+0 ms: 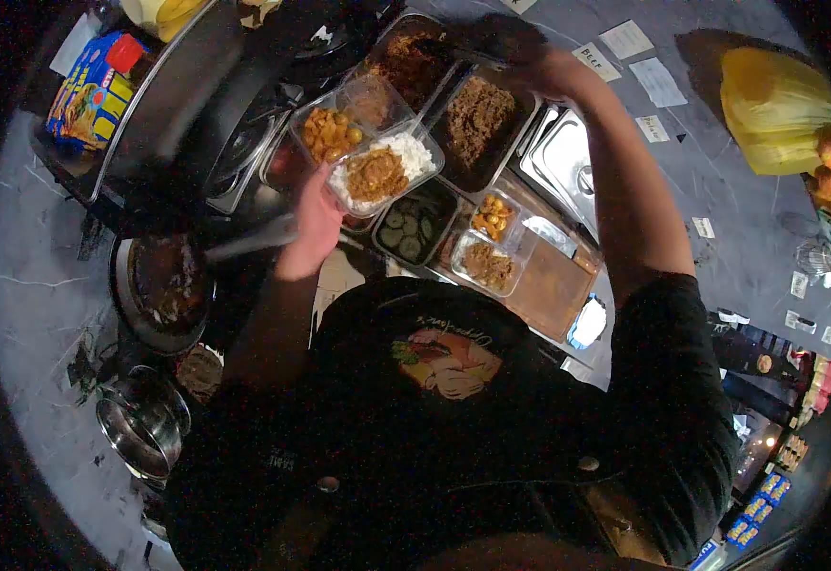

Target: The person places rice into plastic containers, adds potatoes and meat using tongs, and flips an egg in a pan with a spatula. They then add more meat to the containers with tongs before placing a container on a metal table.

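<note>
My left hand [316,224] is wrapped around the near left edge of a clear divided plastic food container [432,150]. One compartment has white rice [408,148] topped with brown saucy food; another shows orange-yellow chunks [330,135]. My right hand [537,72] reaches over the far pans, its fingers lost in deep shadow. Just beneath it sits a metal pan of brown minced food [477,119]. Farther left, a second pan contains dark reddish food [411,62]. Closer to my body are a pan of sliced cucumber [408,226] and another filled container [490,243].
A dark frying pan [163,290] and metal pots [144,423] stand at left. A colourful packet [97,95] lies upper left. Handwritten paper labels [625,40] and a yellow plastic bag [768,109] lie at right. A brown board [554,285] is beside the containers.
</note>
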`<state>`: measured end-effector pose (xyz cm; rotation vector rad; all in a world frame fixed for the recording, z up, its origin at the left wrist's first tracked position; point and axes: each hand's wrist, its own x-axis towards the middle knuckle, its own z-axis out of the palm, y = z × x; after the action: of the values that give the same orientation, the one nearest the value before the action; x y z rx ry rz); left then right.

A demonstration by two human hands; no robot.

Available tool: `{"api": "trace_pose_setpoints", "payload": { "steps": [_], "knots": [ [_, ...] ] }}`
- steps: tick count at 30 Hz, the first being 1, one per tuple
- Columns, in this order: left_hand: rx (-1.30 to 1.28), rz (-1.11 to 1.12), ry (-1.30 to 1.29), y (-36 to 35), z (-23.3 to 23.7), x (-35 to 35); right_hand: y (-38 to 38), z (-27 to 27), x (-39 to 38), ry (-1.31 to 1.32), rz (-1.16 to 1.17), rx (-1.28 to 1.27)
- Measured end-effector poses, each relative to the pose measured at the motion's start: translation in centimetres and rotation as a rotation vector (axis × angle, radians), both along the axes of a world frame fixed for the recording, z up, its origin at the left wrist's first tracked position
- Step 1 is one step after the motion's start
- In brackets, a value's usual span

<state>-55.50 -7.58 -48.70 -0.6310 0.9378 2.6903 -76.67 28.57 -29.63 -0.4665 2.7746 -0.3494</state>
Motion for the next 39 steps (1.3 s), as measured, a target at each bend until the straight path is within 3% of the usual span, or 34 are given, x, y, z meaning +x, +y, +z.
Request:
{"api": "trace_pose_setpoints", "payload": {
  "steps": [4, 7, 11, 13, 14, 16, 18, 19, 20, 22, 25, 26, 27, 30, 35, 39],
  "knots": [
    [-0.015, 0.006, -0.003, 0.1, 1.0, -0.1, 2.5, 0.9, 0.4, -0.048, -0.046, -0.036],
    [-0.041, 0.05, -0.001, 0.1, 1.1, -0.6, 1.5, 7.5, 4.9, 0.077, -0.013, 0.024],
    [0.002, 0.045, 0.055, -0.1, 1.3, -1.1, 0.5, 13.6, 9.8, -0.137, -0.104, 0.021],
    [0.006, 0.059, 0.012, 0.1, 1.8, -1.1, 1.1, 13.4, 10.7, -0.21, -0.1, 0.03],
    [0.004, 0.076, -0.033, 0.3, 2.4, -1.1, 2.4, 11.4, 10.9, -0.233, 0.019, -0.018],
    [0.002, 0.072, -0.038, 0.6, 3.5, -1.1, 4.5, 7.2, 11.0, -0.042, 0.446, -0.074],
    [0.013, 0.051, 0.004, 0.6, 3.7, -1.2, 2.6, 7.9, 12.2, -0.026, 0.408, -0.035],
    [0.011, 0.049, 0.004, 0.5, 3.6, -1.2, 1.4, 9.2, 13.5, -0.227, 0.064, 0.009],
    [0.028, 0.037, -0.007, 0.4, 3.3, -1.2, 1.5, 10.0, 14.1, -0.228, 0.064, 0.008],
    [0.043, 0.023, -0.02, 0.3, 2.8, -1.2, 2.2, 10.8, 15.0, -0.266, -0.189, -0.002],
    [0.106, 0.012, -0.084, 0.3, 2.1, -1.6, 1.9, 11.0, 16.6, -0.268, -0.156, 0.044],
    [0.116, -0.001, -0.069, 0.5, 2.1, -1.6, 1.8, 10.1, 17.4, -0.249, -0.148, -0.053],
    [0.127, -0.014, -0.053, 0.6, 2.1, -1.8, 1.4, 9.3, 17.5, -0.208, -0.022, 0.078],
    [0.1, -0.039, -0.022, 1.1, 2.5, -1.8, 1.2, 10.0, 18.4, -0.239, -0.069, 0.036],
    [0.159, -0.107, -0.027, 1.7, 2.9, -2.1, 3.2, 10.0, 18.6, -0.075, 0.134, 0.01],
    [0.139, -0.141, -0.005, 1.9, 3.2, -2.0, 3.2, 8.5, 18.2, -0.061, 0.003, 0.098]
  ]
}}
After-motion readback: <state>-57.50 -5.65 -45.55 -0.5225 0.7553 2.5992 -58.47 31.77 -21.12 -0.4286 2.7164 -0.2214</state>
